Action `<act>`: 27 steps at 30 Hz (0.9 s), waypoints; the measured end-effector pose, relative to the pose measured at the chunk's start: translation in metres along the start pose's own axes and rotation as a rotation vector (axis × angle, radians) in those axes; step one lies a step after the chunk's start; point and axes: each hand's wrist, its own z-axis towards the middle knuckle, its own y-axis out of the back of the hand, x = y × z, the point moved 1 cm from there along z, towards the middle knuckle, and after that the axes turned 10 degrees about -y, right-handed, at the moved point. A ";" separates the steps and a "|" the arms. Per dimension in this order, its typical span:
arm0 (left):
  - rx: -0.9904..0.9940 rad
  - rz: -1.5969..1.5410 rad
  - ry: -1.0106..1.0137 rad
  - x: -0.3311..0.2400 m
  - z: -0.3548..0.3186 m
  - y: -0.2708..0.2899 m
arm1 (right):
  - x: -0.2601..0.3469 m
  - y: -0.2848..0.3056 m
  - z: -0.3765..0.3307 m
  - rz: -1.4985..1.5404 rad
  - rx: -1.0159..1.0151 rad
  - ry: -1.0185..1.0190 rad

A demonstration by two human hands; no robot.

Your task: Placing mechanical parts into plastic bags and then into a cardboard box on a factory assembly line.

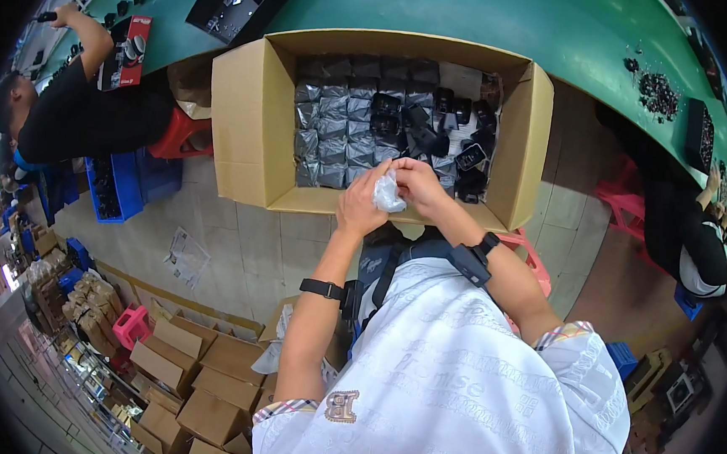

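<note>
Both hands, left hand (359, 206) and right hand (417, 187), pinch one clear plastic bag (388, 193) over the cardboard box (249, 118); thin film could slip or tear.

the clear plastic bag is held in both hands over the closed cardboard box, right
Not quite. In the head view both hands, left hand and right hand, do hold the clear plastic bag, but the cardboard box is open, flaps spread, with grey packets inside.

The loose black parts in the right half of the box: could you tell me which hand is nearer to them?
Right. The right hand sits just below the loose black parts, holding the clear bag; the left hand is further left.
</note>
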 end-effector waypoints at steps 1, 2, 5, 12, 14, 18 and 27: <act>0.027 -0.059 -0.001 0.003 0.000 0.000 | -0.004 -0.004 0.004 0.065 -0.032 -0.042; -0.031 -0.185 0.072 0.005 -0.001 0.000 | -0.001 -0.006 0.004 0.064 -0.023 -0.046; 0.166 -0.098 0.362 0.027 -0.003 -0.010 | 0.010 0.002 -0.004 0.059 0.101 0.052; -0.272 -1.088 0.537 0.049 -0.010 -0.002 | 0.006 0.120 -0.018 -1.052 -0.541 0.198; -0.177 -0.982 0.397 0.048 -0.005 -0.004 | 0.001 0.137 -0.014 -1.150 -0.608 0.269; -0.172 -0.860 0.493 0.062 -0.008 -0.014 | 0.008 0.121 -0.013 -1.335 -0.648 0.198; -0.354 -0.628 0.453 0.033 -0.020 0.007 | 0.013 0.137 0.036 -1.615 -0.667 -0.106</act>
